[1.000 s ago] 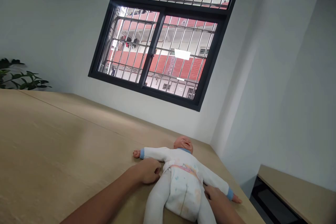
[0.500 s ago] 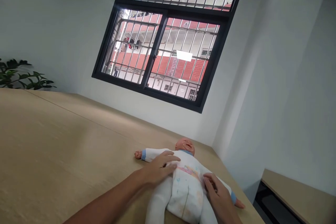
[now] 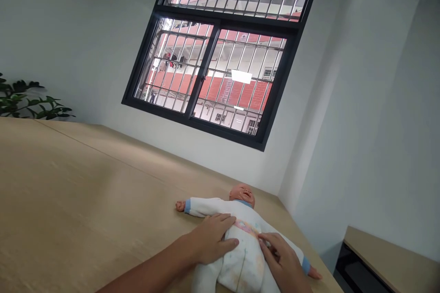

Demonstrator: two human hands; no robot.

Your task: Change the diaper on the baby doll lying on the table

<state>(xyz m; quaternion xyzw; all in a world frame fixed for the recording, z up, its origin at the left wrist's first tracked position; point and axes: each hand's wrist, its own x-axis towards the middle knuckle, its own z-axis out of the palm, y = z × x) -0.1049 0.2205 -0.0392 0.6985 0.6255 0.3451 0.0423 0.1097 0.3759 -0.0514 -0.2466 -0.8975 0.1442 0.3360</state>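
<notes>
A baby doll lies on its back on the wooden table, arms spread, in a white suit with blue cuffs and collar. Around its hips is a white diaper with a pink and yellow printed waistband. My left hand rests open on the left side of the diaper, fingers stretched toward the waistband. On the other side, my right hand has its fingers bent and closed at the diaper's waistband edge. The doll's lower legs run out of view at the bottom.
The wooden tabletop stretches far to the left. A barred window is in the wall behind. A green plant shows at the far left, and a wooden cabinet with a dark front stands at the lower right.
My left hand has moved down from the doll's chest onto the diaper's waist. My right hand has shifted slightly inward, its fingertips now at the waistband. The view has tilted slightly.
</notes>
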